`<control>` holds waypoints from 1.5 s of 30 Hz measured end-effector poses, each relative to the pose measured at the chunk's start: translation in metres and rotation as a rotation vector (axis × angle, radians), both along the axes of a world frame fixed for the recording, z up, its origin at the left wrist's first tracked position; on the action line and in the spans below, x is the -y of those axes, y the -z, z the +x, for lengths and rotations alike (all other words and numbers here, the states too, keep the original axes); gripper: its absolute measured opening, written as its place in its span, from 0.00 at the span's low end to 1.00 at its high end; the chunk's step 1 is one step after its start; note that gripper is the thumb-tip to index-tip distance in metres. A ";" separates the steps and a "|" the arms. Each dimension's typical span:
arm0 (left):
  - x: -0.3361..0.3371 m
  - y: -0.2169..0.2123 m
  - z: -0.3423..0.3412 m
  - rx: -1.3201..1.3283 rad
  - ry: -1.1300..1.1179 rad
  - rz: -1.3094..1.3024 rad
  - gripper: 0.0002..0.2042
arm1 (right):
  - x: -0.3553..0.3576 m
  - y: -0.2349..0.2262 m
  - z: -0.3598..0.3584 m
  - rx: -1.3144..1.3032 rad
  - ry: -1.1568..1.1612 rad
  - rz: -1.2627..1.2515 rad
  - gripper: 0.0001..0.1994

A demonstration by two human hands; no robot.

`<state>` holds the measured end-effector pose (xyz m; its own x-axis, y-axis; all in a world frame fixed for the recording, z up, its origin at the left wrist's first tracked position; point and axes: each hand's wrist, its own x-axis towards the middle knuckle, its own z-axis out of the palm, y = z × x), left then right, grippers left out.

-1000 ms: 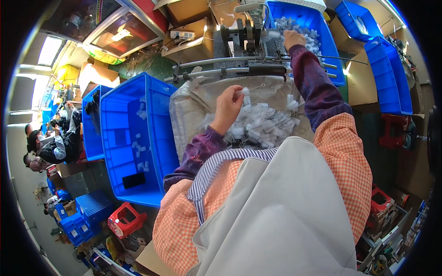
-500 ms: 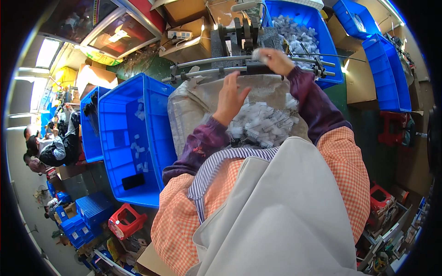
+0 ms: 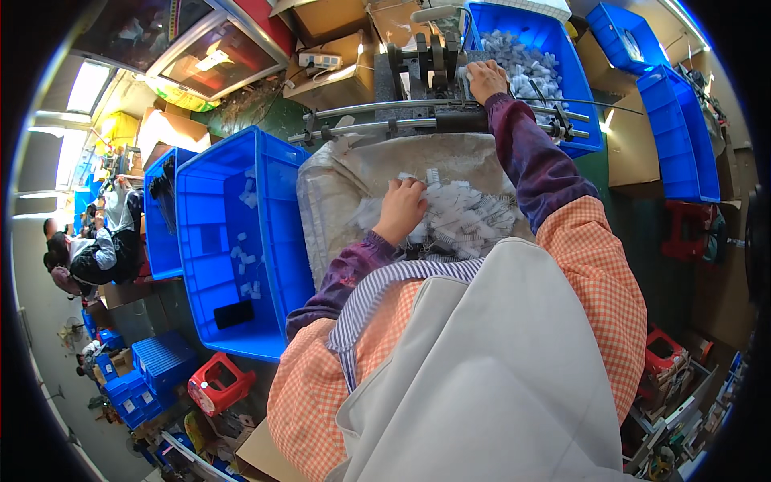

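My left hand (image 3: 403,210) rests at the near-left part of a heap of small whitish plastic pieces (image 3: 466,210), its fingers curled down among them. A pale piece shows by its fingertips; what lies under the fingers is hidden. The heap lies on a beige cloth sheet (image 3: 328,178) in front of me. My right hand (image 3: 487,80) reaches past two metal rails (image 3: 377,107) to the right side of a dark metal machine (image 3: 422,66). Its fingers are closed round a small whitish plastic piece (image 3: 463,74), mostly covered by the hand.
A blue bin (image 3: 277,173) at my left holds a few white pieces and a black flat object (image 3: 233,315). Another blue bin (image 3: 572,68) behind the machine is heaped with white pieces. Cardboard boxes (image 3: 341,80) and red stools (image 3: 218,384) stand around. A person (image 3: 100,241) sits far left.
My right hand has moved forward over the rails to the machine's right side with its white piece. My left hand has come down from beside the rails onto the heap, its fingers now curled.
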<state>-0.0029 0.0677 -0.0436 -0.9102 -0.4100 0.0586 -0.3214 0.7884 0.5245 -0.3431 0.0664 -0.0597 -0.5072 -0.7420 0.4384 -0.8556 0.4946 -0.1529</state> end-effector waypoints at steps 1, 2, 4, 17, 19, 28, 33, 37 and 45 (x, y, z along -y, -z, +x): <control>0.000 0.001 0.000 -0.020 0.000 -0.025 0.12 | 0.000 0.000 -0.001 0.006 -0.001 -0.003 0.08; -0.001 0.001 -0.001 -0.040 0.001 -0.050 0.11 | 0.000 0.000 -0.002 0.012 -0.002 -0.006 0.09; -0.002 -0.001 -0.002 -0.070 -0.030 -0.059 0.10 | 0.001 -0.003 -0.001 0.048 -0.011 0.001 0.09; -0.004 -0.015 -0.009 -0.305 -0.093 -0.097 0.07 | -0.018 -0.022 0.013 0.111 0.278 0.165 0.14; -0.001 -0.019 -0.014 -0.343 -0.093 -0.058 0.07 | -0.023 -0.023 0.015 0.067 0.212 0.127 0.15; 0.003 -0.032 -0.019 -0.390 -0.148 0.030 0.06 | 0.017 -0.015 0.048 0.076 0.200 0.176 0.14; 0.008 -0.035 -0.018 -0.448 -0.162 0.024 0.08 | 0.026 -0.019 0.061 0.083 0.185 0.142 0.14; 0.016 -0.025 -0.012 -0.399 -0.250 0.166 0.08 | 0.010 -0.013 0.041 0.050 0.191 0.143 0.13; 0.024 -0.015 -0.012 -0.483 -0.300 0.779 0.07 | -0.020 -0.010 -0.026 0.177 0.148 0.252 0.13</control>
